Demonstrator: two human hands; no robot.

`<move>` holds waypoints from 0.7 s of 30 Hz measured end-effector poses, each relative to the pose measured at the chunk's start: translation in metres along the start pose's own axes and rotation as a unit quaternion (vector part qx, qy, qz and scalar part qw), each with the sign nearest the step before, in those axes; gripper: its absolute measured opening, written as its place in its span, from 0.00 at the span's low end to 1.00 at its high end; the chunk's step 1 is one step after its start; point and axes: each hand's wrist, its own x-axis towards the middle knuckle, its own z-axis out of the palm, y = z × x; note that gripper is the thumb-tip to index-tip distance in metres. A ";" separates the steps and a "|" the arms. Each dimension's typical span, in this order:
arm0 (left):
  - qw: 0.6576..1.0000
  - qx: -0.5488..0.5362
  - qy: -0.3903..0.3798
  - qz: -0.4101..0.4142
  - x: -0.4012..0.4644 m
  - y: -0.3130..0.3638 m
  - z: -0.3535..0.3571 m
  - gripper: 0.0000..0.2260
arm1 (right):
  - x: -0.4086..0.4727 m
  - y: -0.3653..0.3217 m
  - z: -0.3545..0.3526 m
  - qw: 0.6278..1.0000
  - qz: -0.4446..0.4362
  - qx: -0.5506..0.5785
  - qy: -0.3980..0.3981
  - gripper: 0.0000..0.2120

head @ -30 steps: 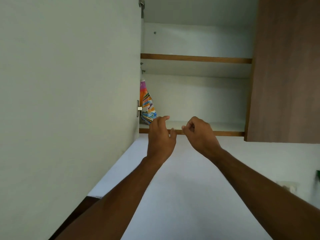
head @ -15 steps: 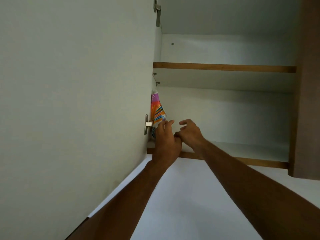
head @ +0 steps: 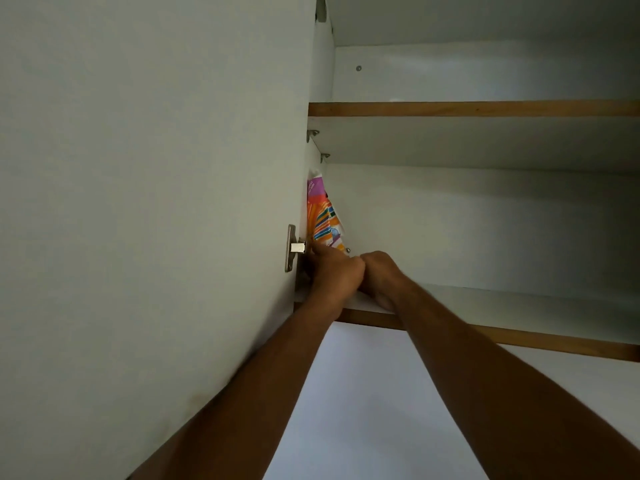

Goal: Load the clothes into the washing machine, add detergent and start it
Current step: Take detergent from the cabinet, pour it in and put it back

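Note:
A colourful detergent packet (head: 323,220), orange, purple and striped, stands upright at the far left of the lower shelf (head: 502,303) in an open wall cabinet. My left hand (head: 334,273) is up on the shelf at the packet's base, with its fingers curled against the lower part and hiding it. My right hand (head: 379,271) lies right beside it, knuckles touching the left hand and fingers bent out of sight. No washing machine or clothes are in view.
The open white cabinet door (head: 156,202) fills the left side, and its metal hinge (head: 293,249) sits just left of my left hand. An upper shelf (head: 467,109) crosses above. A white wall runs below the cabinet.
Both hands have risen and reached further into the cabinet, from its front edge to the packet's base. The camera has moved closer and tilted up.

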 end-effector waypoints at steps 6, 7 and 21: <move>0.994 -0.102 0.041 -0.023 0.006 0.003 -0.002 0.26 | -0.028 -0.013 0.002 0.997 -0.050 0.048 -0.043 0.06; 0.994 -0.104 0.029 -0.025 0.006 0.000 -0.001 0.26 | -0.032 -0.015 0.002 0.995 -0.067 0.051 -0.062 0.05; 0.988 -0.131 -0.081 -0.018 0.005 0.007 -0.015 0.05 | -0.038 -0.012 0.001 0.989 -0.050 -0.109 0.092 0.31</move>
